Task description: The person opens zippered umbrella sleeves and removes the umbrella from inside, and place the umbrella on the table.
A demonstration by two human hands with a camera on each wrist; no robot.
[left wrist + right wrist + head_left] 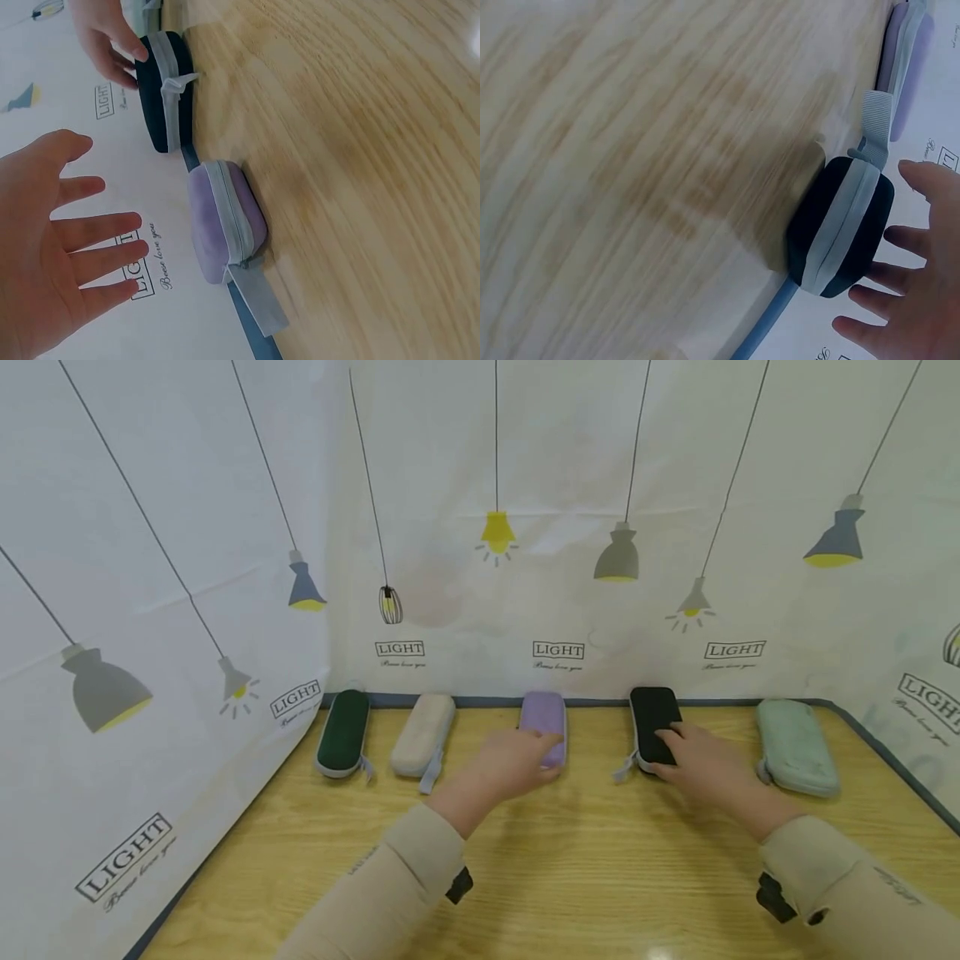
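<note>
A purple zip case point(543, 713) lies near the back edge of the wooden table. Over its front part hovers my left hand point(513, 763), fingers extended; the left wrist view shows a gap between this hand point(60, 240) and the case point(212, 225). To the right lies a black zip case point(651, 710) with a pale zip band and a pull strap. My right hand point(705, 767) is over its right side, fingers spread. In the right wrist view its fingertips point(859, 296) are close beside the black case point(874, 225); whether they touch cannot be told.
A dark green case point(345, 727) and a cream case point(424, 733) lie to the left, a mint case point(798, 743) at the right. All stand in one row along the back of the table point(570, 877). A white cloth point(450, 460) printed with lamps rises behind and beside it.
</note>
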